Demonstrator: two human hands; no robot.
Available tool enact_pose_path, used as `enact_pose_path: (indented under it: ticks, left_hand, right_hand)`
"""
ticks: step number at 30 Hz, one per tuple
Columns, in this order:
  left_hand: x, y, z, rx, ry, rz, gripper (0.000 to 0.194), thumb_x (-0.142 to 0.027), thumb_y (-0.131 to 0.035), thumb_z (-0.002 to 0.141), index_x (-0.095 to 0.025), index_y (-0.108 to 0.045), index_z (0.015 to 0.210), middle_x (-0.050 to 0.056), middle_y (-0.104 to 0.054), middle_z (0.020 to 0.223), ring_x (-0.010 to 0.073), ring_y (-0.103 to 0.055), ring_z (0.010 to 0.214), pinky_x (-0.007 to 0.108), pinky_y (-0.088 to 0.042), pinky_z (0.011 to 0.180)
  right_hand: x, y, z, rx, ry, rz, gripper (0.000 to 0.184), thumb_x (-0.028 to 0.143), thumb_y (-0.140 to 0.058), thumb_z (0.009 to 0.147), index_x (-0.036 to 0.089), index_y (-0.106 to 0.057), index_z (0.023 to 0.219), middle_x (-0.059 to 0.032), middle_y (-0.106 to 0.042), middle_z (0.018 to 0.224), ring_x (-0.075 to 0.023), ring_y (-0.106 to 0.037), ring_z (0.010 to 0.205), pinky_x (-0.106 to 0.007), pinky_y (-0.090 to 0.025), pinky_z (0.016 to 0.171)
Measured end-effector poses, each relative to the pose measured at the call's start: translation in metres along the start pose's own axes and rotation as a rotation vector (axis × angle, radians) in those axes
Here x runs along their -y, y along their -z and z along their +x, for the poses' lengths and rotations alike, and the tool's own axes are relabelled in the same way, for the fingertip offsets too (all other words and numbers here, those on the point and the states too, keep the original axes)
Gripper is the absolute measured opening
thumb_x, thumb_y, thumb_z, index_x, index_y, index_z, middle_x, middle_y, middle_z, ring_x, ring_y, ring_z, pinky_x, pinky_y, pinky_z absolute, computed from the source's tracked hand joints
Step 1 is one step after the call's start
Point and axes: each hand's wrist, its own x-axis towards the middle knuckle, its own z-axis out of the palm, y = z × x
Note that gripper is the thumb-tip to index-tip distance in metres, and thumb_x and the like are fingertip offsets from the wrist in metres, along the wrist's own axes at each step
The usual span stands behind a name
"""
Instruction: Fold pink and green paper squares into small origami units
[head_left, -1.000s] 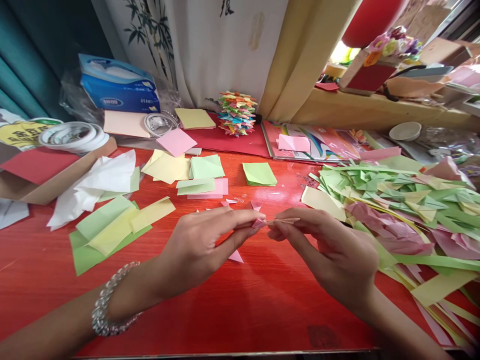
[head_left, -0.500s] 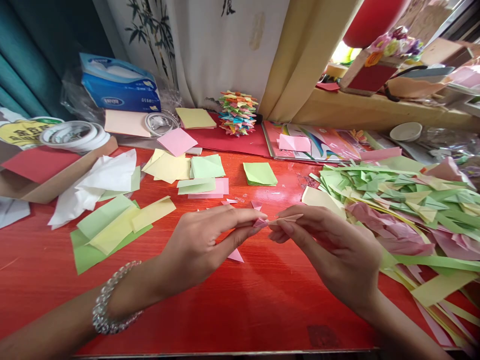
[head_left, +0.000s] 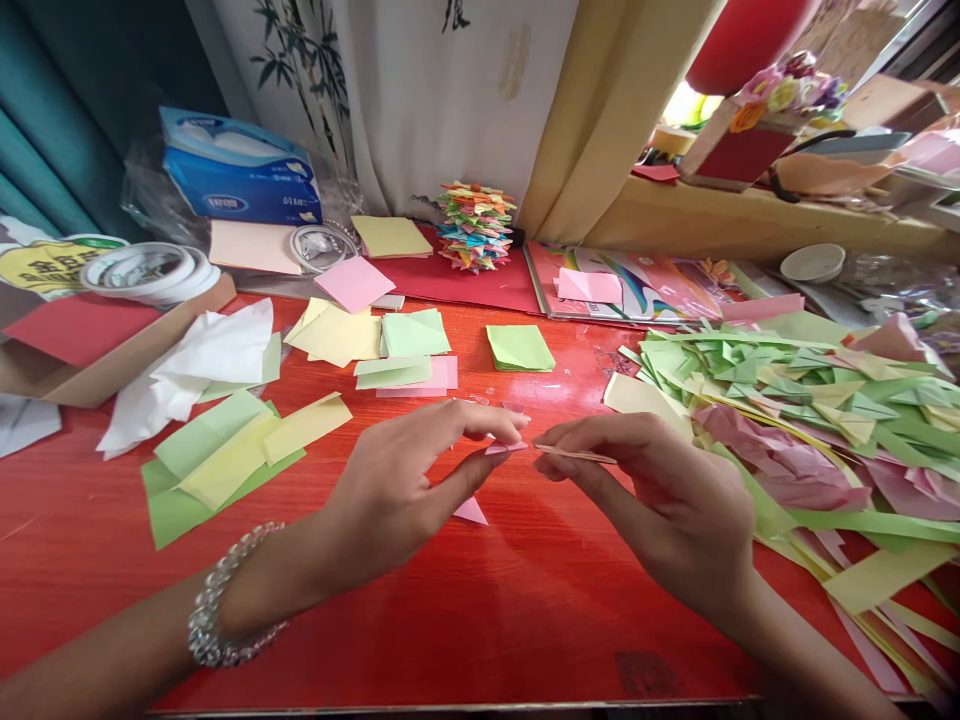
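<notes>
The left hand (head_left: 420, 490) grips a small pink folded paper (head_left: 506, 447) between its fingers, above the red table (head_left: 450, 620). The right hand (head_left: 660, 510) has its fingers closed on a peach folded paper (head_left: 576, 455), and the two papers are near each other but apart. At the left side, there is an open cardboard box (head_left: 112, 362), and in it are white tape rolls (head_left: 146, 272) and a red paper (head_left: 82, 325). Behind it, a blue tissue pack (head_left: 240, 175) stands. At the far right there is a white bowl (head_left: 812, 263); its content I cannot tell.

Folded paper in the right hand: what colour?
Folded paper strip: pale peach, best seen in the head view.
</notes>
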Motion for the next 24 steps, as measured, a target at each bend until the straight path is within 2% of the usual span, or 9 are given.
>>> enact_pose_path:
  ticks: [4,12,14,19,22,24]
  left_hand:
    - [-0.0003,0.0008,-0.0003,0.011,-0.007,-0.013,0.009,-0.021,-0.054,0.086,-0.023,-0.059,0.093,-0.001,-0.069,0.099,0.0139,-0.064,0.092,0.024,-0.052,0.081]
    - [0.0020,0.0016,-0.0003,0.031,-0.082,-0.052,0.014,-0.014,-0.053,0.086,-0.024,-0.058,0.095,-0.002,-0.067,0.101,0.0126,-0.062,0.098,0.023,-0.051,0.085]
    - [0.0014,0.0014,0.0001,0.039,-0.078,-0.039,0.013,-0.014,-0.054,0.086,-0.024,-0.058,0.094,-0.002,-0.067,0.102,0.0116,-0.061,0.098,0.021,-0.050,0.085]
    - [-0.0005,0.0003,0.0009,0.050,-0.017,-0.048,0.014,-0.018,-0.055,0.085,-0.023,-0.058,0.098,-0.001,-0.067,0.104,0.0135,-0.062,0.099,0.022,-0.052,0.085]
    - [0.0001,-0.0004,0.0006,0.053,0.011,-0.086,0.017,-0.022,-0.058,0.083,-0.023,-0.059,0.100,0.000,-0.067,0.104,0.0164,-0.063,0.098,0.024,-0.056,0.081]
    - [0.0008,-0.0007,0.0001,0.060,0.037,-0.123,0.022,-0.023,-0.060,0.082,-0.024,-0.057,0.104,0.000,-0.067,0.105,0.0169,-0.063,0.098,0.020,-0.059,0.070]
  right_hand:
    - [0.0003,-0.0006,-0.0028,-0.032,0.034,-0.036,0.015,0.010,-0.058,0.080,0.020,-0.057,0.090,0.0007,-0.068,0.077,-0.0126,-0.067,0.067,-0.022,-0.056,0.059]
    - [0.0025,-0.0010,-0.0024,0.043,0.220,-0.134,0.035,0.000,-0.058,0.077,0.023,-0.057,0.102,-0.0003,-0.070,0.091,-0.0127,-0.068,0.076,-0.021,-0.056,0.068]
    - [0.0034,0.0003,-0.0018,0.058,0.176,-0.078,0.033,0.001,-0.057,0.077,0.023,-0.058,0.102,-0.0002,-0.070,0.089,-0.0119,-0.067,0.073,-0.022,-0.056,0.067]
    - [0.0038,0.0029,0.0005,0.063,-0.113,0.099,0.023,0.009,-0.053,0.082,0.021,-0.057,0.102,0.0030,-0.062,0.066,-0.0108,-0.063,0.060,-0.023,-0.053,0.055]
    - [0.0042,0.0028,0.0025,0.135,-0.159,0.087,0.018,0.010,-0.053,0.083,0.021,-0.060,0.094,0.0033,-0.063,0.064,-0.0095,-0.062,0.057,-0.020,-0.051,0.053]
    - [0.0046,0.0021,0.0032,0.139,-0.134,0.031,0.016,0.011,-0.055,0.082,0.020,-0.063,0.092,0.0022,-0.065,0.066,-0.0095,-0.063,0.058,-0.020,-0.051,0.054]
